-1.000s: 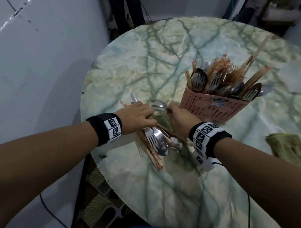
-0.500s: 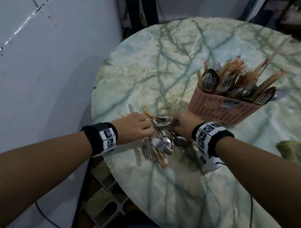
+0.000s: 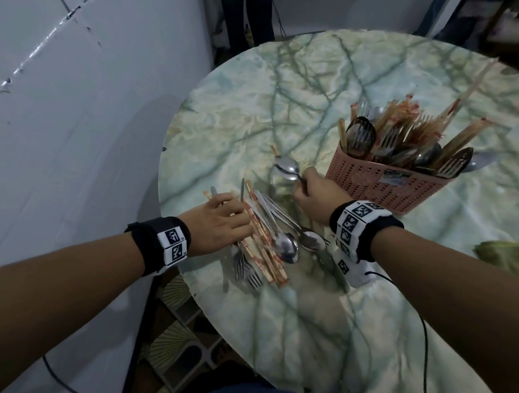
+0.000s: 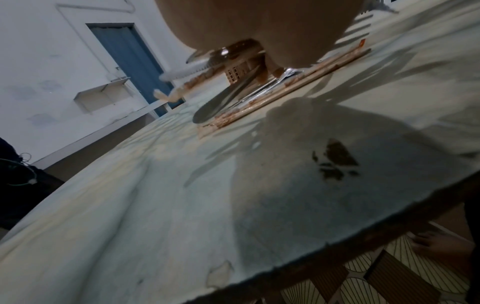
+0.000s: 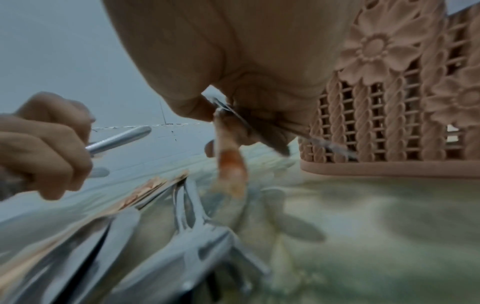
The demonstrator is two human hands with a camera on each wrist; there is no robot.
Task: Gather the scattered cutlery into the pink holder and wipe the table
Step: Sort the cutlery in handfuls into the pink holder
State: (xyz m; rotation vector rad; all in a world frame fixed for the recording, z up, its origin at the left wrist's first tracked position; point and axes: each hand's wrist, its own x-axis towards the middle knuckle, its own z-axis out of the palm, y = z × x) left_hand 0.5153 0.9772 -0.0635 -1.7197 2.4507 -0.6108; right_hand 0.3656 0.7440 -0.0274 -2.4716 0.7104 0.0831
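Note:
On the marble table point(image 3: 286, 79) stands the pink holder point(image 3: 379, 188), packed with spoons, forks and chopsticks. In front of its left end my right hand point(image 3: 304, 183) pinches the handles of two stacked spoons point(image 3: 286, 168) and a chopstick, raised off the table; the right wrist view shows the holder point(image 5: 389, 102) just beside that hand point(image 5: 233, 111). My left hand point(image 3: 231, 207) grips the handles of a loose pile of chopsticks point(image 3: 262, 249), spoons point(image 3: 289, 247) and forks point(image 3: 244, 269) near the table's left edge. Its fingers point(image 5: 46, 148) curl round a metal handle.
A folded green cloth point(image 3: 509, 255) lies at the right edge of the table. The table's rim point(image 3: 174, 252) runs right under my left wrist, with a grey wall point(image 3: 78, 131) close on the left. A cable point(image 3: 424, 334) trails from my right wristband.
My right hand has lifted two spoons and a chopstick out of the pile and moved them up towards the holder. My left hand still holds the pile.

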